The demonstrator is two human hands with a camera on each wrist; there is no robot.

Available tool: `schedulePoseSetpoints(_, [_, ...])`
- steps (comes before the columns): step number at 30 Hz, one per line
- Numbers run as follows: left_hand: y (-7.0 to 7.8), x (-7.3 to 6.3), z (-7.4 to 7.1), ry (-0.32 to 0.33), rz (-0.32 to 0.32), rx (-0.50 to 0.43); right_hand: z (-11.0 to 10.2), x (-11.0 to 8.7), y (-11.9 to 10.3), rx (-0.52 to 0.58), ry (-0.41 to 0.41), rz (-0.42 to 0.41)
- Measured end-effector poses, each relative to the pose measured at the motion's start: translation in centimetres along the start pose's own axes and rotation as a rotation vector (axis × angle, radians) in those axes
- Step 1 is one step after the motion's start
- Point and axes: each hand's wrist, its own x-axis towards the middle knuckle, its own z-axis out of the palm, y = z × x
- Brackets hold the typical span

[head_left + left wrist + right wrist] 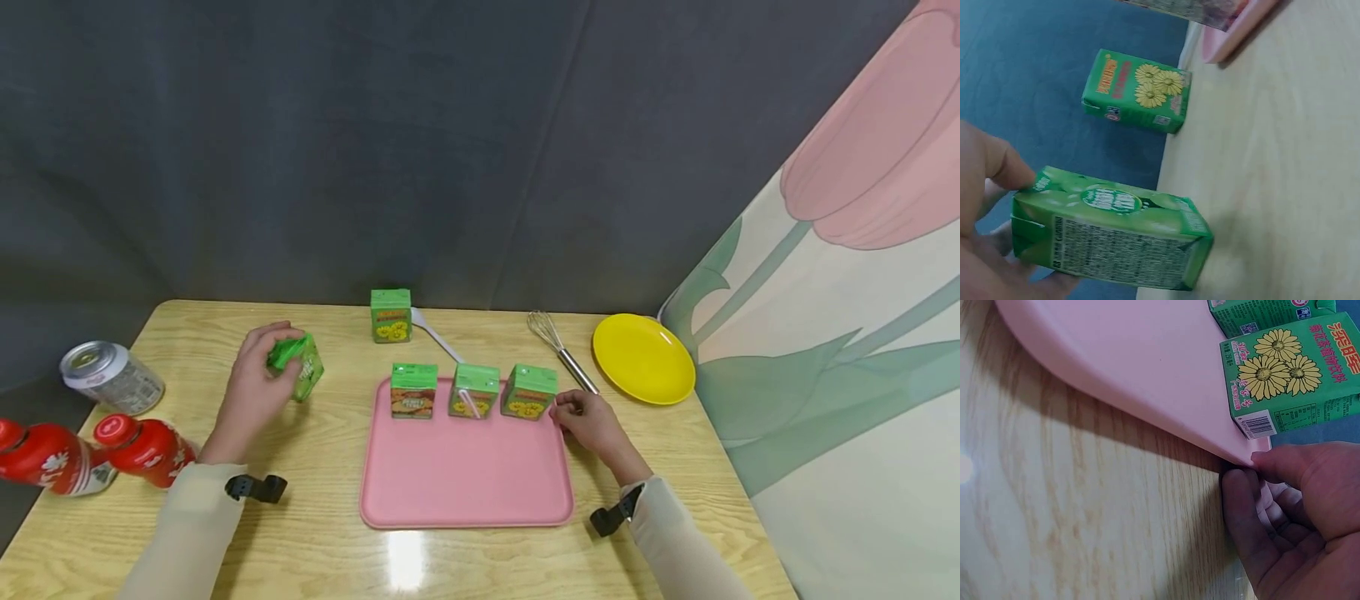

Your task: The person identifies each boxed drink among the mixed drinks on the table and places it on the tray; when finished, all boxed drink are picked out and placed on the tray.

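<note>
My left hand [258, 387] holds a green drink carton [308, 371] by its top end, left of the pink tray [465, 479]. In the left wrist view this carton [1116, 244] shows its printed side; whether its base touches the table I cannot tell. My right hand [592, 425] pinches the tray's right rim between thumb and fingers, as the right wrist view shows. Along the tray's far edge stand three green drink cartons: a left one [413, 393], a middle one [471, 404] with a straw on its front, and a right one [528, 393] close to my right fingertips.
Another green carton [391, 317] stands behind the tray beside a white utensil [438, 337]. A whisk [562, 350] and a yellow plate [643, 358] lie at the back right. On the left are a silver can [112, 379] and two red bottles [56, 458].
</note>
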Motion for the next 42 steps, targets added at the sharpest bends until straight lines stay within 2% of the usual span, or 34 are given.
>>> schedulePoseSetpoints(7, [-0.4, -0.5, 0.4, 0.020, -0.050, 0.061, 0.1, 0.1, 0.1, 0.013, 0.002, -0.003])
schedulePoseSetpoints(10, [-0.8, -0.6, 0.3, 0.014, -0.023, 0.055, 0.2, 0.1, 0.1, 0.017, 0.003, 0.001])
schedulePoseSetpoints(17, [-1.6, -1.1, -0.2, -0.073, 0.065, -0.023, 0.0, 0.1, 0.1, -0.005, 0.000, -0.014])
schedulePoseSetpoints(29, [-1.2, -1.1, 1.0, -0.016, 0.080, 0.038, 0.0, 0.0, 0.3, -0.003, 0.000, -0.001])
schedulePoseSetpoints(42, [-1.7, -1.5, 0.6, 0.038, 0.099, 0.038, -0.1, 0.0, 0.1, 0.013, -0.006, -0.008])
